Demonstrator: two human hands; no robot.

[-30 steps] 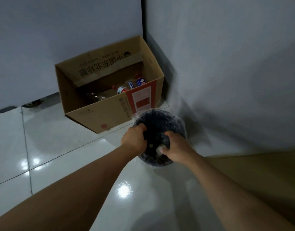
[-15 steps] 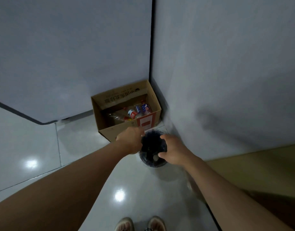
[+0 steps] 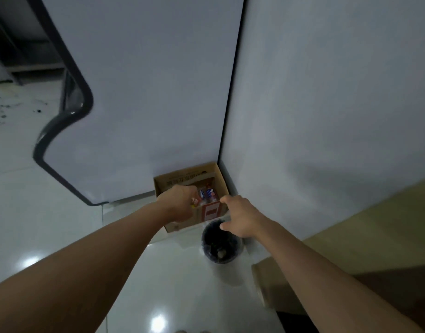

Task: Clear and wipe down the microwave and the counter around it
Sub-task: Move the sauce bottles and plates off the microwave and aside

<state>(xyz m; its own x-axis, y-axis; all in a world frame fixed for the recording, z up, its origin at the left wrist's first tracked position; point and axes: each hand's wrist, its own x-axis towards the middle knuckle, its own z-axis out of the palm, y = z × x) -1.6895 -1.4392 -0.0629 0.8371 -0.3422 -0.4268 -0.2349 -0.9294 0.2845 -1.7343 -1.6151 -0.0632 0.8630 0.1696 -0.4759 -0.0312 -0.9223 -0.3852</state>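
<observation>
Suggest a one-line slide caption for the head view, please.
Both hands, left hand and right hand, hover above a cardboard box of bottles and a dark bin in a floor corner.

Two bare forearms enter from the lower left and lower right of the frame, sleeveless as far as they show; the left hand point(image 3: 180, 205) and right hand point(image 3: 242, 218) wear no gloves, rings, watch or bands

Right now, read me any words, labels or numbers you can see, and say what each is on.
Cardboard box inner flap: dark printed characters, too blurred to read.
Box front: red and white label, text unreadable.
Bottles in the box: coloured labels, too small to read.
Nothing else carries text.
</observation>
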